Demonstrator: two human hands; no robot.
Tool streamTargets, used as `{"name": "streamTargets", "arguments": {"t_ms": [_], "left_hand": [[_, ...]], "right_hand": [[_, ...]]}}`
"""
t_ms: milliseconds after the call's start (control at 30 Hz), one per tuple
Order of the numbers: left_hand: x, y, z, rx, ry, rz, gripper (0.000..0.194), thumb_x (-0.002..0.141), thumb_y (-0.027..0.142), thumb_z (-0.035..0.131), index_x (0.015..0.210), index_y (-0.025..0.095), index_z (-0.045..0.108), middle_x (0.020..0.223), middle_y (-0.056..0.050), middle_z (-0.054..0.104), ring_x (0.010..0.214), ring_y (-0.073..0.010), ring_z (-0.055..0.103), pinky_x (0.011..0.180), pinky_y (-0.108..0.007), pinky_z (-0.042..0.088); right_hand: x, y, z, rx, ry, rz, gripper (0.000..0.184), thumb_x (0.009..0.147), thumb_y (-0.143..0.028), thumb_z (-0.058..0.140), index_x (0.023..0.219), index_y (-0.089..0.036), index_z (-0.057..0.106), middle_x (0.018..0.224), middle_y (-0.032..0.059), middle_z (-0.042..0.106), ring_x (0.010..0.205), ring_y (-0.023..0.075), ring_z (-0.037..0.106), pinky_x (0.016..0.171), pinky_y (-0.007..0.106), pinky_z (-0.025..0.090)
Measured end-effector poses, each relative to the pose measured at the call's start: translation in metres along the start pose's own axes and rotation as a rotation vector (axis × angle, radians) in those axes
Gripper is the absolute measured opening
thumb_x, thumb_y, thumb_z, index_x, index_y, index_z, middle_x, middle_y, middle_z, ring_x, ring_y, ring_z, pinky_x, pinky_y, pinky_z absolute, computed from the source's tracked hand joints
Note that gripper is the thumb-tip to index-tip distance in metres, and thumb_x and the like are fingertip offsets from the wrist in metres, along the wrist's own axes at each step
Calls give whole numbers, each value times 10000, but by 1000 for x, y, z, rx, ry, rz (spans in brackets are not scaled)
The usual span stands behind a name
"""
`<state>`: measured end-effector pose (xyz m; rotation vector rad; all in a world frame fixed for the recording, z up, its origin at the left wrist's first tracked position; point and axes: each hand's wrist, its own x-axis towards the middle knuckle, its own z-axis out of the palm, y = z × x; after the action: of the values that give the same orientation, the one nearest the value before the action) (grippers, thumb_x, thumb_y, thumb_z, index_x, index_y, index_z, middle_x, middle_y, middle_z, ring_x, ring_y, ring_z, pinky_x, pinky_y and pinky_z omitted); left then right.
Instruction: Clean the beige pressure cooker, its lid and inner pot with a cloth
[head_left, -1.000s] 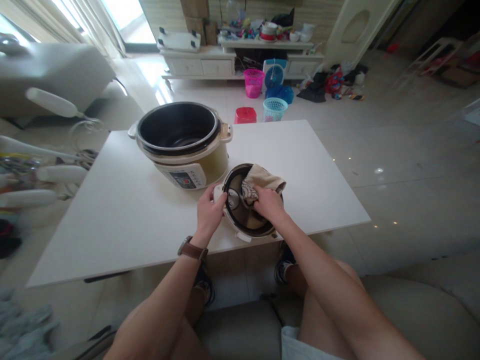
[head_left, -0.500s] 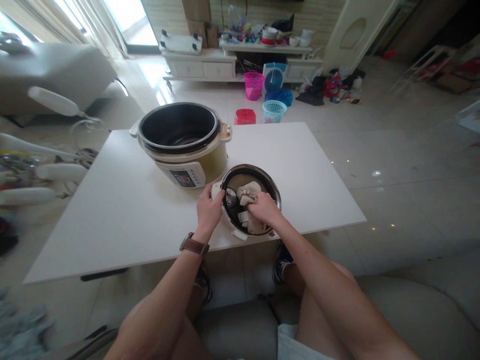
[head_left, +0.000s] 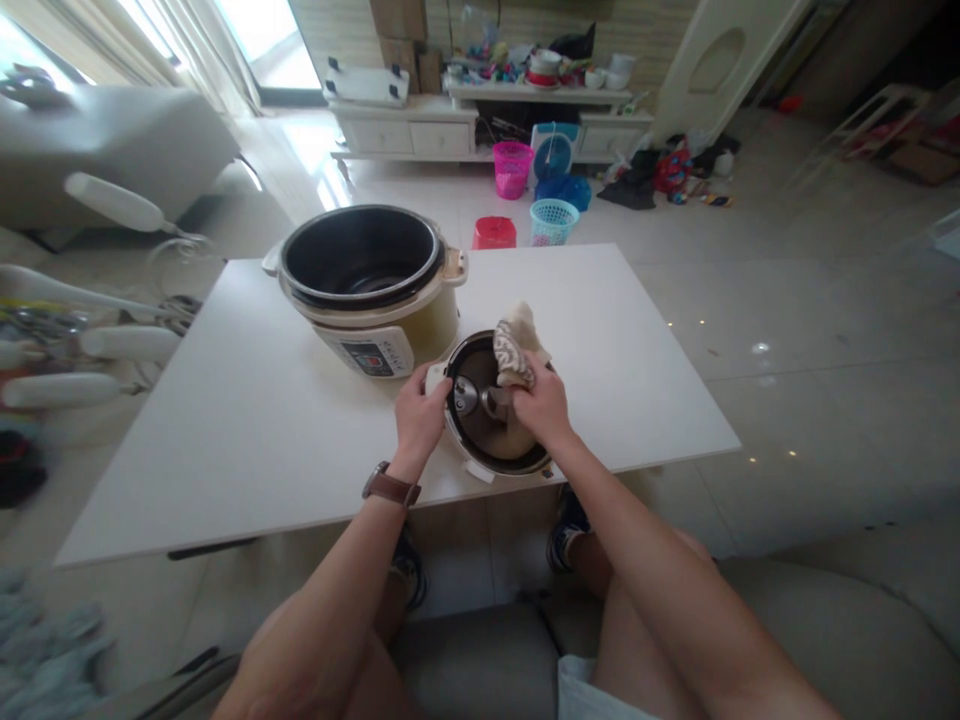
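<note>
A round pressure cooker lid (head_left: 480, 440) lies with its inner side up near the front edge of the white table. My left hand (head_left: 421, 412) grips its pale handle at the left rim, thumb over the edge. In my right hand (head_left: 541, 402) is a bunched beige patterned cloth (head_left: 516, 350), held above the right part of the lid, its upper end sticking up past the rim. Metal fittings show on the lid's inner face. Behind the lid, to the left, stands the electric pressure cooker (head_left: 367, 335), uncovered, its dark inner pot visible.
The white table (head_left: 247, 450) carries the cooker and lid. Beyond it on the floor are a red stool (head_left: 494, 233), a light blue basket (head_left: 553, 222) and a pink basket (head_left: 513, 170). A white cabinet (head_left: 439, 137) stands farther back. White-handled items (head_left: 127, 343) are at the left.
My right hand has lifted the cloth from inside the lid up toward its far right rim. My left hand keeps its hold on the handle. The view has shifted slightly.
</note>
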<state>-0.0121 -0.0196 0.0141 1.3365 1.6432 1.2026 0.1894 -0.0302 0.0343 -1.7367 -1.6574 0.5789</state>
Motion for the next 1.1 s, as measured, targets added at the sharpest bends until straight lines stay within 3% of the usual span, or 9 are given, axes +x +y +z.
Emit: {"name": "streamTargets", "arguments": {"t_ms": [100, 200, 333, 433, 600, 833, 967, 1100], "left_hand": [[-1, 2, 1, 24, -9, 35, 332, 856, 376, 651, 1117, 209, 772, 1088, -49, 799, 984, -246, 704, 926, -350, 526], [-4, 3, 0, 26, 3, 55, 331, 852, 356, 653, 1124, 210, 770, 1095, -52, 798, 989, -245, 704, 930, -350, 524], [-7, 3, -2, 24, 9, 30, 329, 857, 366, 642, 1120, 215, 770, 1069, -52, 790, 974, -246, 696, 894, -353, 544], [-6, 2, -3, 27, -7, -5, 359, 861, 391, 635, 1148, 220, 766, 1034, -46, 783, 945, -245, 692, 831, -344, 563], [-4, 2, -1, 28, -28, -15, 390, 857, 404, 645, 1182, 226, 766, 1017, -49, 782, 912, -245, 693, 796, -344, 572], [-6, 5, -4, 32, -53, 3, 398, 853, 394, 650, 1198, 235, 768, 1077, -64, 787, 1005, -279, 700, 830, -370, 584], [-6, 4, -5, 29, -71, 11, 400, 857, 393, 645, 1203, 232, 767, 1104, -68, 784, 1014, -275, 699, 838, -367, 585], [-5, 2, -4, 23, -63, 3, 403, 856, 387, 645, 1203, 222, 764, 1081, -69, 783, 969, -260, 698, 832, -362, 583]], "right_hand": [[-8, -6, 16, -106, -217, -83, 662, 892, -184, 572, 1546, -281, 590, 1453, 36, 727, 1287, 274, 709, 1116, 352, 529], [-15, -11, 26, -125, -301, -188, 692, 891, -164, 566, 1572, -282, 570, 1574, 19, 631, 1362, 251, 671, 1175, 336, 491], [-15, -15, 20, -219, -340, -172, 584, 909, -219, 581, 1483, -278, 670, 1363, 64, 775, 1234, 281, 740, 1096, 351, 539], [-10, -13, 10, -307, -322, -130, 538, 916, -234, 589, 1436, -306, 705, 1279, 68, 809, 1187, 302, 755, 1052, 372, 560], [-7, -2, 12, -364, -245, -87, 660, 895, -146, 570, 1535, -303, 613, 1536, 33, 666, 1315, 304, 700, 1118, 412, 550], [-14, 0, 30, -286, -301, -259, 739, 911, -67, 503, 1621, -273, 502, 1689, -7, 491, 1563, 227, 478, 1232, 399, 476], [-9, -4, 22, -344, -288, -178, 723, 916, -63, 501, 1600, -296, 526, 1662, 4, 535, 1511, 284, 543, 1174, 438, 526], [-5, -9, 10, -454, -302, -65, 610, 945, -105, 515, 1517, -292, 616, 1466, 103, 709, 1244, 346, 732, 1052, 469, 575]]}}
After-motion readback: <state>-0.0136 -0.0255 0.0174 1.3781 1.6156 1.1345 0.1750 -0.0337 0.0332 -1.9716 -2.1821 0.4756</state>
